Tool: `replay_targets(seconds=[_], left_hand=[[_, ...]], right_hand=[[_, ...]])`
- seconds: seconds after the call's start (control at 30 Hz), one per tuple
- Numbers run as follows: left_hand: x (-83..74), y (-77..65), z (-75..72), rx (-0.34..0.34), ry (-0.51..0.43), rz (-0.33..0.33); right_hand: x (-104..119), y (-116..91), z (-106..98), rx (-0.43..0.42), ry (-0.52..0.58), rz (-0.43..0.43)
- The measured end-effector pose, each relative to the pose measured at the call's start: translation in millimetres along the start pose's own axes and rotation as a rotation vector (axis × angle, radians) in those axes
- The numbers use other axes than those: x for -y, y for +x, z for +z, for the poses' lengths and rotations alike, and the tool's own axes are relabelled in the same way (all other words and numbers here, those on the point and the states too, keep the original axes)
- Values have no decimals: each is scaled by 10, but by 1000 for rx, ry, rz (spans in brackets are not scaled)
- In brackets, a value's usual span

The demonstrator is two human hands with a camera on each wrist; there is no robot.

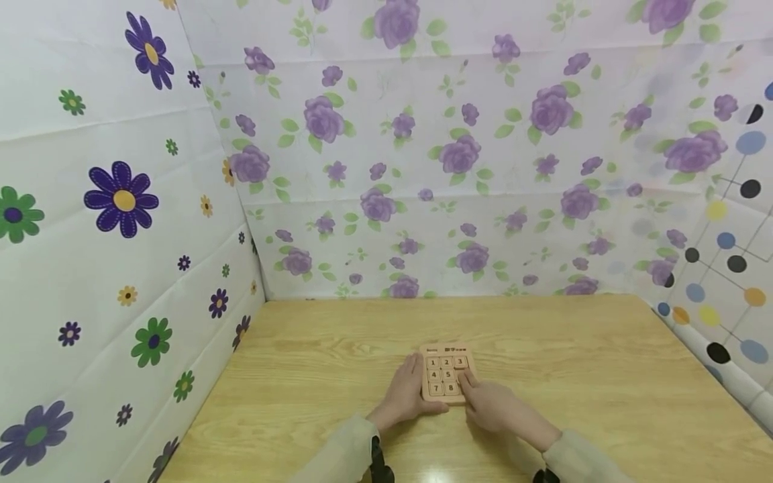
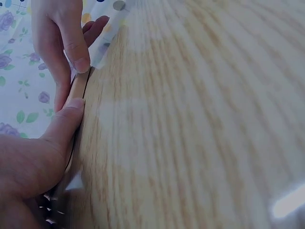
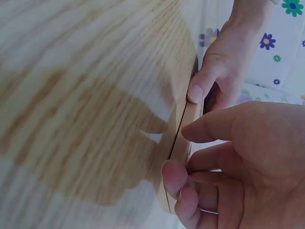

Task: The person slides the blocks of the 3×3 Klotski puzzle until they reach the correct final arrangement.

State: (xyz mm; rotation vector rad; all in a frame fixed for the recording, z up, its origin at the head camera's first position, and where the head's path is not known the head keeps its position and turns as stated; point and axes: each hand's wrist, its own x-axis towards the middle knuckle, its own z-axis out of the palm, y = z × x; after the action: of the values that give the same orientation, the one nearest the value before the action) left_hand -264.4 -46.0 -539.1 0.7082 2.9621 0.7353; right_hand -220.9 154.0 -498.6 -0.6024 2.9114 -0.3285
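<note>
A wooden number slide puzzle (image 1: 441,396) lies on the table, its numbered tiles showing 1, 2, 3, 4, 5, 7 and 8. My left hand (image 1: 404,392) grips its left side, with the thumb along the near edge. In the left wrist view, that thumb (image 2: 64,121) rests against the puzzle's thin side. My right hand (image 1: 492,402) is at the near right part, fingertips on the tiles below the 3, covering that area. The right wrist view shows the right thumb (image 3: 205,128) at the near edge and the other fingers curled by the corner.
The wood-grain table (image 1: 326,349) is glossy and extends around the puzzle. A purple-flowered cloth (image 1: 417,248) hangs behind it, a daisy-patterned cloth (image 1: 139,268) stands along the left, and a dotted cloth (image 1: 743,282) along the right.
</note>
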Motion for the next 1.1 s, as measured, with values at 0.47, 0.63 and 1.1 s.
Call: replay_targets(seconds=[0.47, 0.63, 1.1], left_hand=[[16, -8, -35, 11, -10, -15], [31, -2, -52, -2, -32, -7], [50, 50, -27, 4, -71, -26]], right_hand=[[-30, 44, 30, -10, 63, -16], [-25, 46, 12, -6, 59, -15], [-106, 75, -62, 25, 72, -8]])
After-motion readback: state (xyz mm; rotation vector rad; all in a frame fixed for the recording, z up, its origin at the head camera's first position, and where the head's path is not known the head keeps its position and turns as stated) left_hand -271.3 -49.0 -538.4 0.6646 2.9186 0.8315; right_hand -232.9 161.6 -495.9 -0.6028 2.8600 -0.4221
